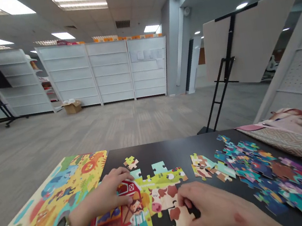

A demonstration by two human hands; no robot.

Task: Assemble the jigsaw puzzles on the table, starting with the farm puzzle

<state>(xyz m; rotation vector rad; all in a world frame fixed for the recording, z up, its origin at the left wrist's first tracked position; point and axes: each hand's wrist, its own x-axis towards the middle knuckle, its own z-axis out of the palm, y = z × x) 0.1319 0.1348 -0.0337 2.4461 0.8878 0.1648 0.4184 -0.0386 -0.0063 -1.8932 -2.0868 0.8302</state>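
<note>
A partly joined farm jigsaw puzzle lies on the black table, showing a red barn, a farmer and a brown-and-white cow. Across the barn rests my left hand, fingers laid on the pieces and thumb apart, with a watch on the wrist. My right hand has thumb and fingers around the edge of a cow-patterned puzzle piece. That piece sits just below the cow's body; whether it is locked in I cannot tell. Loose farm pieces lie beyond my right hand, and a small joined pair beyond my left.
A heap of blue and multicoloured puzzle pieces spreads over the table's right side. A colourful animal picture board lies at the left. A pink patterned bag is at the right edge. Beyond the table stand an easel and white shelves.
</note>
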